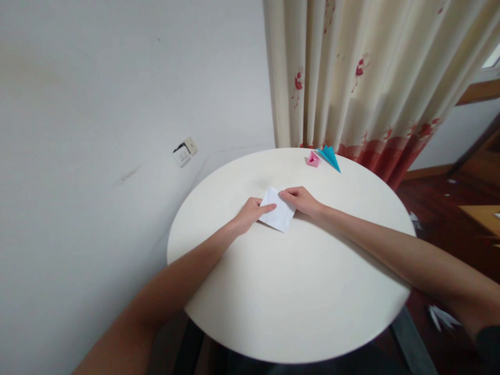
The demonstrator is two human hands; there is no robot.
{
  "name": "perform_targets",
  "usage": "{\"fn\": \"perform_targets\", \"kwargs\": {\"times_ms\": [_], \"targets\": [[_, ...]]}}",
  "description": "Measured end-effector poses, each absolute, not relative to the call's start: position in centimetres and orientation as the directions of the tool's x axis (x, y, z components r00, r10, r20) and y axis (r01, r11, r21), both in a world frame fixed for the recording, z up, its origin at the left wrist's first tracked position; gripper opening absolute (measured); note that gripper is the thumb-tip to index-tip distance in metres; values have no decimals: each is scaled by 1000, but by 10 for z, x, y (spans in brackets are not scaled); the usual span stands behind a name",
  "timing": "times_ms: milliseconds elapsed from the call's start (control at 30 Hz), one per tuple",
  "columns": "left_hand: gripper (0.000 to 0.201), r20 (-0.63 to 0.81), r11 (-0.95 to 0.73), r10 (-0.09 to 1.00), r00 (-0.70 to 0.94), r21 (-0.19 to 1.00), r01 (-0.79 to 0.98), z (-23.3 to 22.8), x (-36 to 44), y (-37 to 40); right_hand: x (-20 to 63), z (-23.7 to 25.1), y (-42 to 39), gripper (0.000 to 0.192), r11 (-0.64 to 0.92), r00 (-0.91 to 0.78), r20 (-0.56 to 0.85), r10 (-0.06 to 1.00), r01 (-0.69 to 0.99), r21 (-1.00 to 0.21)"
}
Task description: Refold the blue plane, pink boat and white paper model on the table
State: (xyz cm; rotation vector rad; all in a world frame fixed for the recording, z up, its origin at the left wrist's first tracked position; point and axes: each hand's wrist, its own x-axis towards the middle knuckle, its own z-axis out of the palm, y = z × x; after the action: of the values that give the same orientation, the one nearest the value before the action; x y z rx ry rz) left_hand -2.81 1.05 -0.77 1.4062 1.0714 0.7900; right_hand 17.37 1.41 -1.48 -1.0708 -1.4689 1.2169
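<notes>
A folded sheet of white paper (278,217), roughly square with a corner toward me, is held between both hands just above the round table. My left hand (252,212) grips its left side, thumb lying flat on top and fingers hidden underneath. At the upper right edge, my right hand (301,200) pinches the paper between thumb and fingers. Faint crease lines run across the paper's left part.
The round white table (297,302) stands against the wall. Near its far edge lie a pink folded paper piece (313,159) and a blue paper plane (330,157). Behind hangs a cream and red curtain (351,78). A wall socket (182,155) is at left.
</notes>
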Motion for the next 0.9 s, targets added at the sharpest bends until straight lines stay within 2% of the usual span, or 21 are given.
{"fn": "perform_targets", "kwargs": {"times_ms": [133,300,733,900], "targets": [[40,-74,38,963,260,989,140,-11,-28,15,177,-12,18,46,140,-100,136,986,34,-990],[43,-57,39,975,216,996,86,-13,-29,17,181,-11,22,38,169,-15,169,985,11,-985],[43,-43,23,983,181,993,114,-13,-29,18,181,-13,23,46,141,-26,142,989,-48,-989],[43,-39,15,981,191,992,127,-12,-29,17,179,-12,21,37,237,-75,233,970,54,-970]]}}
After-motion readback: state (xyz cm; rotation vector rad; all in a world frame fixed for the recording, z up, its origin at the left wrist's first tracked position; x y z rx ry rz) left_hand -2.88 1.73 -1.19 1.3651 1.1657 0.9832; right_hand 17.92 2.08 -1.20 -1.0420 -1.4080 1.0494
